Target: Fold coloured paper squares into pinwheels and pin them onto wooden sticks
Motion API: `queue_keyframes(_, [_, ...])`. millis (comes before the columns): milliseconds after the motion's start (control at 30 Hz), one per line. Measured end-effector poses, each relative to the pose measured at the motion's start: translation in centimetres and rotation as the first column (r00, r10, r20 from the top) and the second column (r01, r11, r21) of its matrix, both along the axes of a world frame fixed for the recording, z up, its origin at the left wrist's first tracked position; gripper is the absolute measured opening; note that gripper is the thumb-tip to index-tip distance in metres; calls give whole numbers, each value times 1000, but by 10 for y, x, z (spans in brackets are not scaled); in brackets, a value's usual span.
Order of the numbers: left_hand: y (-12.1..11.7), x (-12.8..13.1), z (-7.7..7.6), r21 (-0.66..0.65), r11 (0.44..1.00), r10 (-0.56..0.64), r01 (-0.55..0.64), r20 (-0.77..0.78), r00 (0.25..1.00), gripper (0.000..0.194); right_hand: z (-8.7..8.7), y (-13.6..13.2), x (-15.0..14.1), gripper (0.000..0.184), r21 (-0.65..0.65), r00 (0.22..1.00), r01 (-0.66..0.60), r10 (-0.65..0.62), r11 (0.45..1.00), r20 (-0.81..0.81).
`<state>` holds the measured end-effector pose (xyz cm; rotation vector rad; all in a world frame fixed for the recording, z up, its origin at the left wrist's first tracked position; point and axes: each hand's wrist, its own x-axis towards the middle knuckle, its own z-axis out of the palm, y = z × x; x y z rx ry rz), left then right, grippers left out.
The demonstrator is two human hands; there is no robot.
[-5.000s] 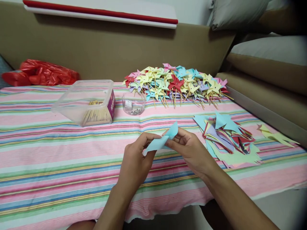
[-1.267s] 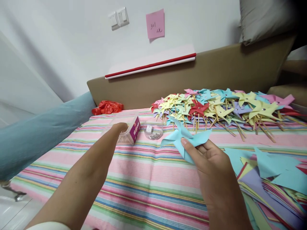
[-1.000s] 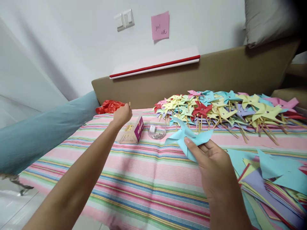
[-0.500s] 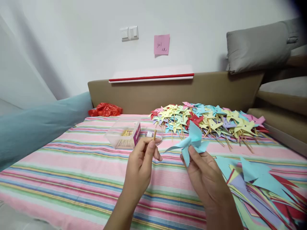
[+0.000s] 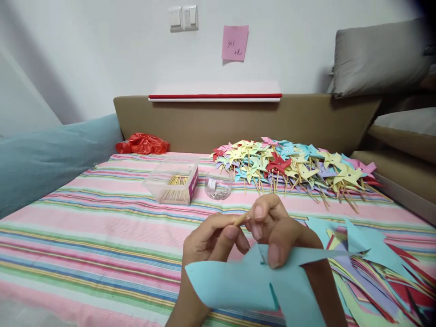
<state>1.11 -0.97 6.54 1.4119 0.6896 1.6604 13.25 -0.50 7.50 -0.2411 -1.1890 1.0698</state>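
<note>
My left hand (image 5: 208, 243) pinches a short wooden stick (image 5: 241, 220) between thumb and forefinger, its tip pointing right. Close beside it, my right hand (image 5: 289, 229) is closed on a light blue paper pinwheel (image 5: 238, 284), its thumb pressed on the paper near the centre. The blades hang down and spread toward me, with dark teal marks on them. Right fingertips meet the end of the stick; whether a pin is between them is hidden. Beyond the hands are a clear box (image 5: 163, 181) of wooden sticks and a round clear container (image 5: 218, 187) with small metal pieces.
Many finished pinwheels (image 5: 279, 163) on sticks lie heaped at the back right. Cut coloured paper (image 5: 371, 272) is piled at the near right, with a dark tool (image 5: 413, 304) at its edge. A red plastic bag (image 5: 143, 143) rests at the back left on the striped cloth (image 5: 102, 236).
My hands have come together. The pinwheel has turned over and moved down toward me, and the stick has tipped from upright to slanting right, against the right fingertips.
</note>
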Motion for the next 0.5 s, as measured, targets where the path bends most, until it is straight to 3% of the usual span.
queue_keyframes(167, [-6, 3, 2, -150, 988, -21, 27, 43, 999, 21, 10, -8, 4, 8, -4, 976, 165, -163, 986, 142])
queue_keyframes(267, [-5, 1, 0, -184, 983, 15, -11, 21, 1000, 28, 10, -7, 5, 9, 10, 976, 158, -158, 987, 152])
queue_keyframes(400, [1, -5, -8, -127, 991, -50, 50, 4, 999, 34, 9, -4, 7, 3, 67, 965, 182, -192, 981, 181])
queue_keyframes(500, [5, -10, -13, -74, 997, -35, 36, 4, 999, 33, 10, -3, 11, 4, 107, 937, 185, -209, 977, 281])
